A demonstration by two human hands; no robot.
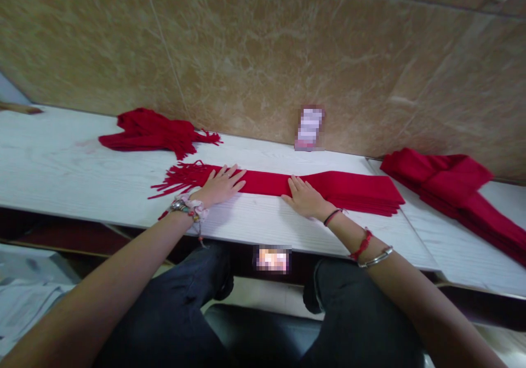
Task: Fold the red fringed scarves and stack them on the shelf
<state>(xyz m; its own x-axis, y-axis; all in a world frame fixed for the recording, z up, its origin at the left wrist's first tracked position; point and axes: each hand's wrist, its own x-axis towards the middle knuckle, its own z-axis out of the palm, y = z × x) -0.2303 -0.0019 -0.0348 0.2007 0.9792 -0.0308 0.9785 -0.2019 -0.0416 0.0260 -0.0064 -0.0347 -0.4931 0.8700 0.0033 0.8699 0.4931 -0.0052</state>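
A long red scarf (266,183) lies folded in a narrow strip across the white table (255,220). Its fringe spreads out at the left end, and several layers show at the wider right end. My left hand (222,184) rests flat on the scarf near the fringe, fingers spread. Farther right, my right hand (304,195) lies on the scarf's near edge around its middle, with fingers stretched out and the thumb apart. Neither hand grasps the cloth.
Another red scarf (152,132) is bunched at the back left. More folded red cloth (447,187) lies at the right. A blurred upright item (309,128) leans on the brown marble wall (246,56). White papers (28,302) are at lower left.
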